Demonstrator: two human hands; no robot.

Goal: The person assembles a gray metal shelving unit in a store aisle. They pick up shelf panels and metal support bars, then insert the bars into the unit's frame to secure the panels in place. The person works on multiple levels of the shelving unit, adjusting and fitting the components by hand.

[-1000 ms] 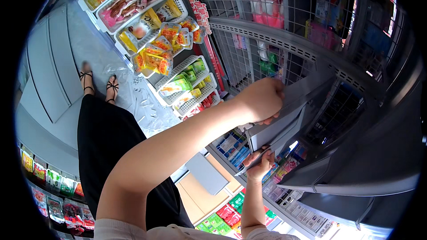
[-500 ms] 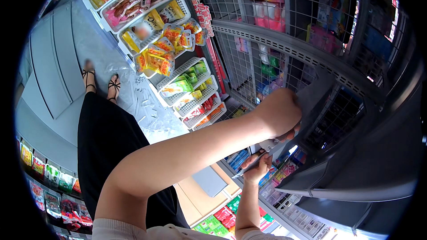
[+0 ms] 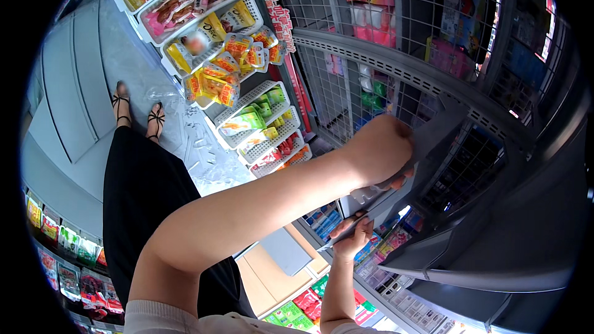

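Observation:
My left arm reaches across to the right, its left hand (image 3: pixel 383 148) closed around a long grey metal shelf panel (image 3: pixel 433 133). Curled fingertips show under that hand, while the thumb side is partly hidden. Lower and nearer, my right hand (image 3: pixel 352 237) grips the thin lower edge of the same panel, thumb and fingers on either side. Between the hands, a shiny part of the panel with cut-outs catches light. The panel tilts in front of a wire mesh rack (image 3: pixel 396 96); I cannot tell whether its far end touches the rack.
White baskets (image 3: pixel 213 125) of packaged snacks line the far middle. Grey shelf boards (image 3: pixel 489 229) stand close at right, and a perforated rail (image 3: pixel 383 59) crosses the mesh. A light wooden surface (image 3: pixel 263 275) lies below. Plastic scraps (image 3: pixel 197 142) litter the floor by my feet.
Both hands and the panel have shifted slightly left, and the right hand sits a little lower. The grip of each hand stays the same. The whole view has moved slightly.

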